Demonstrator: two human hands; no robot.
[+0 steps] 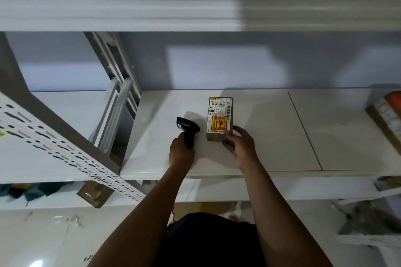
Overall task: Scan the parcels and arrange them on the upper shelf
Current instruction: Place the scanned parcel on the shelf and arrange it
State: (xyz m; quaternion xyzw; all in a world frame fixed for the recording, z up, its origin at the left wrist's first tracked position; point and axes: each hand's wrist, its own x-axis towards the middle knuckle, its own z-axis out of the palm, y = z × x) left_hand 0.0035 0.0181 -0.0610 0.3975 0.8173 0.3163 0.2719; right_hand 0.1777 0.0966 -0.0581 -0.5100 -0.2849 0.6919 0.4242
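Well clear of shelf edges, right hand grips parcel; left hand clasps scanner.

Right-edge box cropped; parcel label small print unreadable.

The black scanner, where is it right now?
In the head view the scanner is just left of centre, gripped by the left hand above the white shelf, beside the labelled cardboard parcel that the right hand holds.
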